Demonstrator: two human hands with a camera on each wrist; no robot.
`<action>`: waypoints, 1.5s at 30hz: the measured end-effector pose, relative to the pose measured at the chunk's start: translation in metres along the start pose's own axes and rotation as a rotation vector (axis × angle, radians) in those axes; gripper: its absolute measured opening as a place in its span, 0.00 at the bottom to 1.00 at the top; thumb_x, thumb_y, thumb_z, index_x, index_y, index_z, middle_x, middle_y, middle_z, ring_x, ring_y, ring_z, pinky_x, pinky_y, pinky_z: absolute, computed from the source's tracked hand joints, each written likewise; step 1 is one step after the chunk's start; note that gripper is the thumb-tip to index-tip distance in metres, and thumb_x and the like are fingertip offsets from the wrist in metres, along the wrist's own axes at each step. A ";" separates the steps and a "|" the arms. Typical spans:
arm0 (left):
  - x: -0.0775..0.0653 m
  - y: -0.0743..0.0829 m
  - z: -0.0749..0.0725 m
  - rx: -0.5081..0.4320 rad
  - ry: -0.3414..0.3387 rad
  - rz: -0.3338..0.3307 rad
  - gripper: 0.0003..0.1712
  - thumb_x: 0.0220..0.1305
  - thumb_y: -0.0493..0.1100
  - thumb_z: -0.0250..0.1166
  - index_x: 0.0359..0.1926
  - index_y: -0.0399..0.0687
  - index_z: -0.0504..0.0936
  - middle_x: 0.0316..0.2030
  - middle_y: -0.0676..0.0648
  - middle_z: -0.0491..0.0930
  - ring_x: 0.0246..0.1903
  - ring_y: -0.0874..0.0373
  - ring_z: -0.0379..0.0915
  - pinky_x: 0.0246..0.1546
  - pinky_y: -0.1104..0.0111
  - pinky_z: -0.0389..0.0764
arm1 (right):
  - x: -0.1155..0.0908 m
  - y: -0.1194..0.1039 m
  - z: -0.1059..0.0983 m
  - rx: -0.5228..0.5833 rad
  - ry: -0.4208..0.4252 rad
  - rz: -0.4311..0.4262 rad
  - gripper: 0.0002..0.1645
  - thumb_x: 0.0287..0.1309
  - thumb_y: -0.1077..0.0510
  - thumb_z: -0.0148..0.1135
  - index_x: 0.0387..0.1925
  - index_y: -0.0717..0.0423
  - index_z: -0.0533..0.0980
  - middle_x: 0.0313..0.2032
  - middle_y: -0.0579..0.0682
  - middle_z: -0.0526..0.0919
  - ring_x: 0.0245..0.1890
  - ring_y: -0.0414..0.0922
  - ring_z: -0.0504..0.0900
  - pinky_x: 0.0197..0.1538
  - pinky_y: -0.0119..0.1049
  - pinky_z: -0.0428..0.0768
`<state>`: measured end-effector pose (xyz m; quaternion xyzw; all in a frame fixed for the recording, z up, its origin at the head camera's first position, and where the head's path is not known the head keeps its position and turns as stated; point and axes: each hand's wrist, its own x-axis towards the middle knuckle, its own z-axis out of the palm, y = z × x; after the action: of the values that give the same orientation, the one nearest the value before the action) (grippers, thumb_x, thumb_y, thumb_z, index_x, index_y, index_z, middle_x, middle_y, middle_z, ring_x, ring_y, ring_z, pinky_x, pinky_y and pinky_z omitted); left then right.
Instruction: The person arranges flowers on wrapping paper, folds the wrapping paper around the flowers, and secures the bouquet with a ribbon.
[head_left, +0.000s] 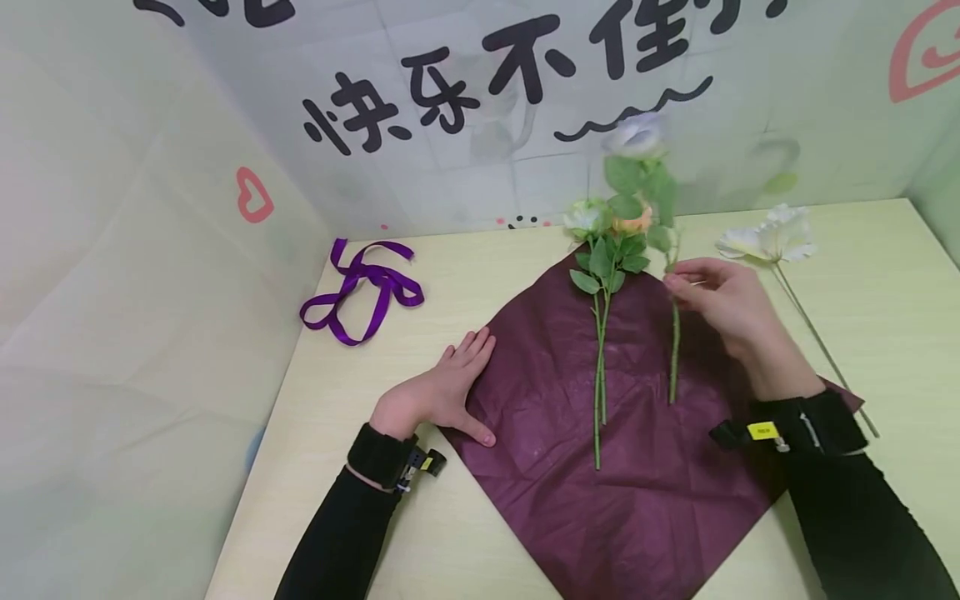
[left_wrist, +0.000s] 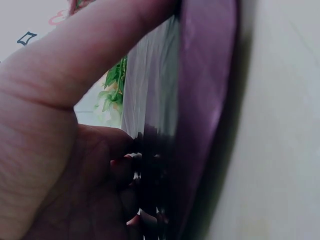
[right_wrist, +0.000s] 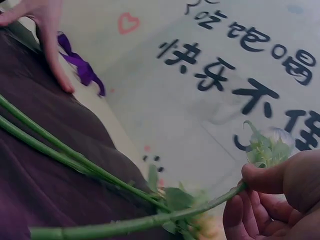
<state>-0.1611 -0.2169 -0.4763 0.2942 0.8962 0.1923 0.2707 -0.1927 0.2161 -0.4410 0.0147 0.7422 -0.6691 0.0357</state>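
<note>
My right hand [head_left: 723,304] pinches the green stem of a pale lilac flower [head_left: 637,137] between thumb and fingers, its bloom tipped up at the far side. In the right wrist view that stem [right_wrist: 125,227] slants across the purple sheet. Two more flowers, one whitish [head_left: 588,217] and one orange [head_left: 633,221], lie on the dark purple wrapping sheet [head_left: 555,492] with their stems crossing. With fingers spread, my left hand [head_left: 446,392] rests on the sheet's left corner; the left wrist view shows its thumb [left_wrist: 90,55] close up at the sheet's edge.
A purple ribbon [head_left: 382,287] lies loosely looped at the back left of the table [head_left: 465,533]. To the right is a white flower [head_left: 772,237] on a long thin stem, partly behind my right wrist. A printed backdrop [head_left: 450,183] stands along the back.
</note>
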 end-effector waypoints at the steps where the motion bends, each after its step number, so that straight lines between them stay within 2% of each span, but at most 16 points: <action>1: 0.000 0.000 0.000 0.002 0.000 -0.005 0.90 0.47 0.72 0.86 0.89 0.42 0.33 0.88 0.41 0.26 0.86 0.44 0.16 0.84 0.47 0.29 | 0.001 0.002 0.012 -0.023 -0.038 0.006 0.11 0.76 0.62 0.68 0.55 0.61 0.83 0.36 0.33 0.87 0.35 0.33 0.87 0.42 0.27 0.86; 3: 0.001 -0.001 0.001 0.003 -0.003 -0.019 0.91 0.46 0.72 0.86 0.89 0.42 0.33 0.88 0.42 0.26 0.86 0.46 0.15 0.84 0.46 0.30 | 0.002 0.005 0.033 -0.062 -0.097 0.025 0.18 0.77 0.61 0.68 0.59 0.69 0.81 0.38 0.37 0.89 0.37 0.36 0.88 0.43 0.29 0.87; 5: 0.004 -0.006 0.004 -0.002 0.008 -0.005 0.91 0.45 0.74 0.86 0.89 0.43 0.33 0.88 0.43 0.26 0.86 0.46 0.15 0.84 0.45 0.30 | 0.003 0.008 0.048 -0.104 -0.131 0.038 0.23 0.77 0.59 0.68 0.62 0.73 0.79 0.41 0.42 0.91 0.39 0.37 0.88 0.45 0.30 0.87; 8: 0.007 -0.009 0.006 -0.013 0.008 0.012 0.93 0.43 0.76 0.85 0.89 0.43 0.33 0.88 0.43 0.25 0.86 0.46 0.15 0.84 0.44 0.29 | 0.006 0.013 0.061 -0.183 -0.144 0.042 0.23 0.77 0.56 0.69 0.62 0.71 0.81 0.46 0.52 0.91 0.40 0.39 0.88 0.46 0.32 0.87; 13: 0.005 -0.008 0.005 -0.036 0.007 0.022 0.93 0.43 0.77 0.85 0.89 0.42 0.32 0.88 0.43 0.24 0.86 0.45 0.15 0.84 0.43 0.30 | 0.010 0.024 0.075 -0.255 -0.124 0.026 0.23 0.76 0.54 0.71 0.59 0.68 0.84 0.48 0.61 0.92 0.36 0.37 0.88 0.43 0.30 0.86; 18: 0.003 -0.008 0.004 -0.036 0.009 0.014 0.94 0.43 0.77 0.85 0.89 0.43 0.32 0.88 0.43 0.24 0.86 0.46 0.15 0.84 0.44 0.30 | 0.011 0.032 0.083 -0.417 -0.053 -0.060 0.20 0.73 0.53 0.74 0.55 0.64 0.87 0.41 0.60 0.93 0.32 0.41 0.91 0.35 0.28 0.82; 23: -0.001 0.002 -0.003 -0.021 -0.011 -0.009 0.92 0.45 0.72 0.87 0.89 0.42 0.33 0.88 0.42 0.25 0.86 0.46 0.15 0.84 0.45 0.30 | 0.010 0.034 0.085 -0.504 -0.012 -0.097 0.20 0.71 0.52 0.76 0.53 0.63 0.87 0.40 0.58 0.94 0.32 0.47 0.93 0.32 0.29 0.80; 26: 0.000 0.001 -0.001 -0.014 -0.008 0.003 0.92 0.44 0.73 0.87 0.89 0.42 0.33 0.88 0.42 0.26 0.86 0.45 0.15 0.84 0.45 0.28 | 0.008 0.033 0.083 -0.572 -0.029 -0.085 0.20 0.70 0.48 0.76 0.48 0.61 0.88 0.35 0.54 0.93 0.29 0.46 0.91 0.33 0.33 0.80; 29: 0.002 -0.004 0.003 -0.011 0.002 0.009 0.93 0.43 0.76 0.86 0.89 0.44 0.32 0.88 0.43 0.26 0.86 0.45 0.15 0.84 0.45 0.29 | 0.005 0.031 0.079 -0.622 -0.089 -0.045 0.19 0.70 0.45 0.76 0.43 0.59 0.88 0.29 0.50 0.90 0.25 0.44 0.88 0.33 0.38 0.80; 34: 0.003 -0.002 0.002 0.005 -0.009 -0.017 0.92 0.44 0.73 0.87 0.89 0.43 0.33 0.88 0.43 0.26 0.86 0.46 0.16 0.84 0.45 0.31 | 0.000 0.025 0.074 -0.617 -0.172 0.020 0.17 0.71 0.49 0.75 0.40 0.60 0.88 0.24 0.46 0.89 0.23 0.43 0.89 0.31 0.37 0.84; 38: 0.000 0.009 -0.004 0.023 -0.029 -0.032 0.89 0.48 0.67 0.87 0.88 0.40 0.33 0.88 0.41 0.26 0.86 0.44 0.16 0.84 0.45 0.31 | -0.001 0.022 0.075 -0.584 -0.192 0.015 0.14 0.72 0.52 0.74 0.41 0.61 0.89 0.23 0.45 0.89 0.24 0.43 0.91 0.32 0.33 0.84; 45: -0.002 0.013 -0.005 0.062 -0.029 -0.031 0.88 0.50 0.66 0.87 0.88 0.39 0.32 0.88 0.40 0.25 0.86 0.41 0.18 0.84 0.44 0.33 | -0.002 0.023 0.083 -0.508 -0.186 0.006 0.14 0.73 0.52 0.73 0.42 0.60 0.88 0.26 0.46 0.91 0.26 0.45 0.93 0.33 0.29 0.84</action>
<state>-0.1578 -0.2093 -0.4652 0.2912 0.9022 0.1561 0.2773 -0.1859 0.1359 -0.4720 -0.0540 0.8796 -0.4600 0.1084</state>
